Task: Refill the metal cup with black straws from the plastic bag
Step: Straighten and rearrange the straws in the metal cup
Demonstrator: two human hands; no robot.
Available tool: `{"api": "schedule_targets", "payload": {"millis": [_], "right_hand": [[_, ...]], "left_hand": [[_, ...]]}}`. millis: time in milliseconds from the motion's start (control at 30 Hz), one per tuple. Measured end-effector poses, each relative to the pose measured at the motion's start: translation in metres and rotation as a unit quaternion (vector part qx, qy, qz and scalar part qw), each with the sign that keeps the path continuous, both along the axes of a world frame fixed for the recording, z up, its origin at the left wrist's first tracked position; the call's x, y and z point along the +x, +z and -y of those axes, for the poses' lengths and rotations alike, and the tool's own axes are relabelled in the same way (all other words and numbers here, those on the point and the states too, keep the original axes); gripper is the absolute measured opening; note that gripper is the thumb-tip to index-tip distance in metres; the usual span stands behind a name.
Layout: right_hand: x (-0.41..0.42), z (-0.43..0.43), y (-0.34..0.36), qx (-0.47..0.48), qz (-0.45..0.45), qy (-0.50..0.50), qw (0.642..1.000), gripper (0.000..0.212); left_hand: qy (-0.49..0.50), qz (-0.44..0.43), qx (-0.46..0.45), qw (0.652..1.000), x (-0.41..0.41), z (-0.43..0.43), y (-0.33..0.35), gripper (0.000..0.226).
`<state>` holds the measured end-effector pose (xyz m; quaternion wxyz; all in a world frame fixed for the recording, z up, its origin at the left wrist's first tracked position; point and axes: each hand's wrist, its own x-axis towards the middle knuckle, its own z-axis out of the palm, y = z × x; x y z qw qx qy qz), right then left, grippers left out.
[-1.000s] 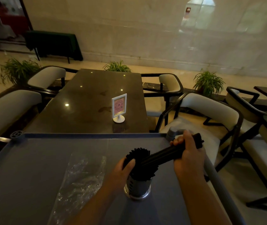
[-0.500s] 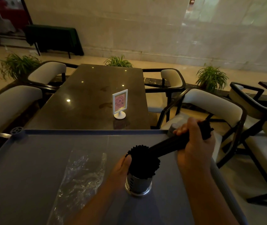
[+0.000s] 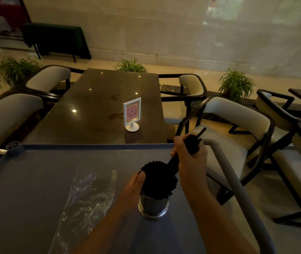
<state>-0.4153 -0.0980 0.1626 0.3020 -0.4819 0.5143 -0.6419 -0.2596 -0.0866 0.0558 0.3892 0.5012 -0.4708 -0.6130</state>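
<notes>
The metal cup [image 3: 153, 208] stands on the grey cart top [image 3: 36, 180], packed with upright black straws [image 3: 158, 178]. My left hand [image 3: 134, 187] wraps the straws just above the cup's rim on its left side. My right hand [image 3: 189, 154] grips a bundle of black straws [image 3: 193, 142], tilted, with its lower end pushed in among the straws in the cup and its upper end sticking out past my fist. The clear plastic bag [image 3: 89, 197] lies flat and crumpled on the cart, left of the cup.
The cart's grey handle [image 3: 237, 187] runs down the right side. Beyond the cart is a dark glossy table [image 3: 100, 107] with a white sign stand [image 3: 132, 114]. Cushioned chairs [image 3: 237, 116] stand on both sides, with potted plants behind.
My right hand has risen and swung the bundle steeper, its lower end now deeper among the cup's straws. My left hand stays on the straws at the cup.
</notes>
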Motion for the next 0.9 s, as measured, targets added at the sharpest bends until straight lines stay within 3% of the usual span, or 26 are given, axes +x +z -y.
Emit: {"api": "schedule_targets", "payload": {"millis": [167, 400, 533, 633, 900], "right_hand": [[0.010, -0.003, -0.012, 0.017, -0.021, 0.020, 0.999, 0.026], [0.001, -0.004, -0.001, -0.025, 0.019, 0.034, 0.999, 0.017], [0.003, -0.005, -0.010, 0.037, 0.000, 0.052, 0.998, 0.019], [0.006, -0.004, -0.023, 0.034, 0.014, 0.042, 0.998, 0.016], [0.003, -0.006, -0.050, 0.106, -0.131, 0.022, 0.986, 0.006]], "left_hand": [[-0.011, -0.001, -0.009, 1.000, -0.001, -0.001, 0.005, 0.044], [0.006, -0.004, -0.005, 1.000, -0.003, -0.001, 0.005, 0.045], [0.009, -0.002, -0.004, 1.000, -0.005, -0.002, 0.008, 0.041], [0.005, 0.000, -0.005, 1.000, -0.004, -0.004, 0.009, 0.040], [0.010, 0.014, -0.012, 1.000, -0.005, -0.005, 0.009, 0.031]]}}
